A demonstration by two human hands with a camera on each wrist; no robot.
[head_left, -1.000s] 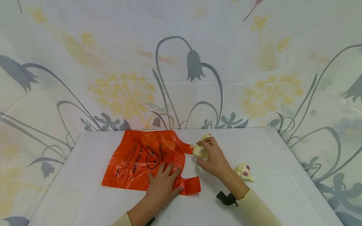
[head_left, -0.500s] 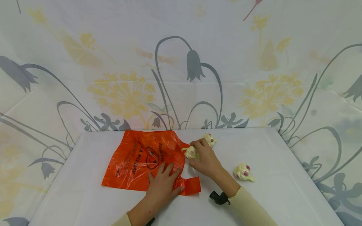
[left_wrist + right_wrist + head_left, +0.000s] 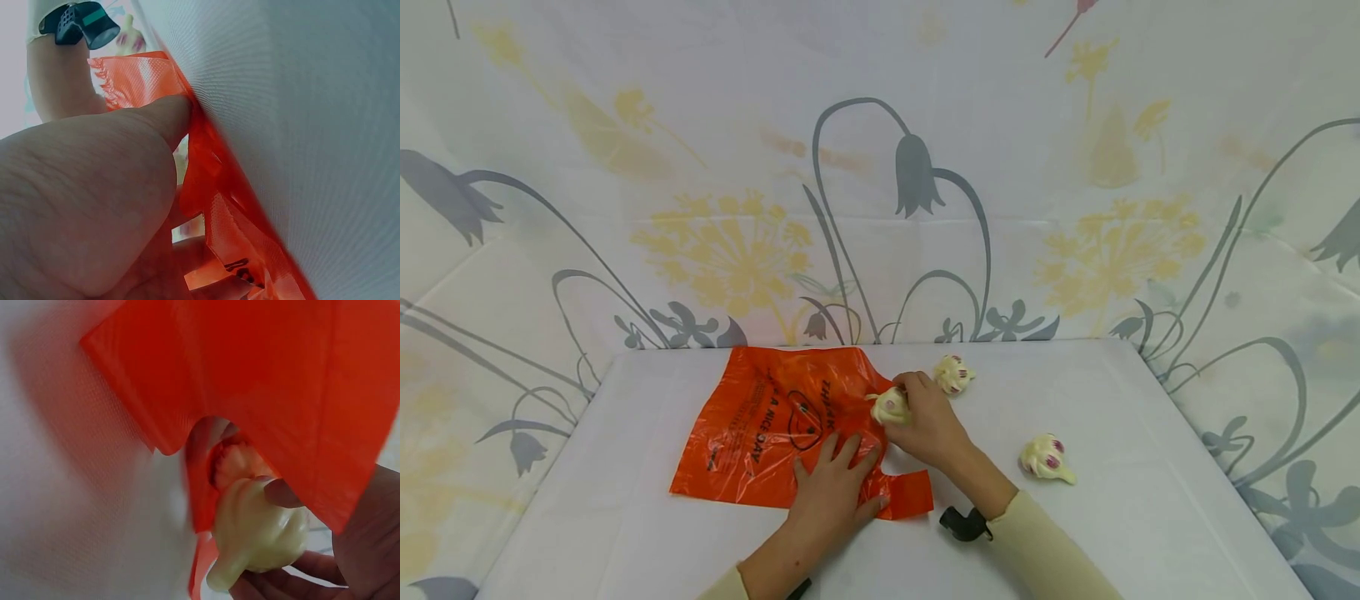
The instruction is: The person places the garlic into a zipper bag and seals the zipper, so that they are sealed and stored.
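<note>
An orange plastic shopping bag point(image 3: 737, 425) with black printing lies flat, its handles toward the right. My left hand point(image 3: 831, 492) rests on it with fingers spread; in the left wrist view the thumb point(image 3: 172, 115) touches the bag's edge. My right hand point(image 3: 928, 425) holds a garlic bulb point(image 3: 891, 407) at the bag's mouth, overlapping the upper handle in the head view. In the right wrist view the thumb point(image 3: 284, 492) and fingers grip this bulb point(image 3: 256, 525) from its side, and orange plastic hangs in front of part of the hand.
A second garlic bulb point(image 3: 953, 374) lies behind my right hand, near the table's back edge. A third bulb point(image 3: 1047, 457) lies to the right of my right forearm. A floral curtain point(image 3: 880, 208) hangs behind the white table point(image 3: 1120, 517). A black wrist camera point(image 3: 964, 524) hangs below my right wrist.
My right hand has moved left with the garlic bulb, from the handle's end to the bag's mouth. The bulb behind it has come into full view. My left hand has stayed in place.
</note>
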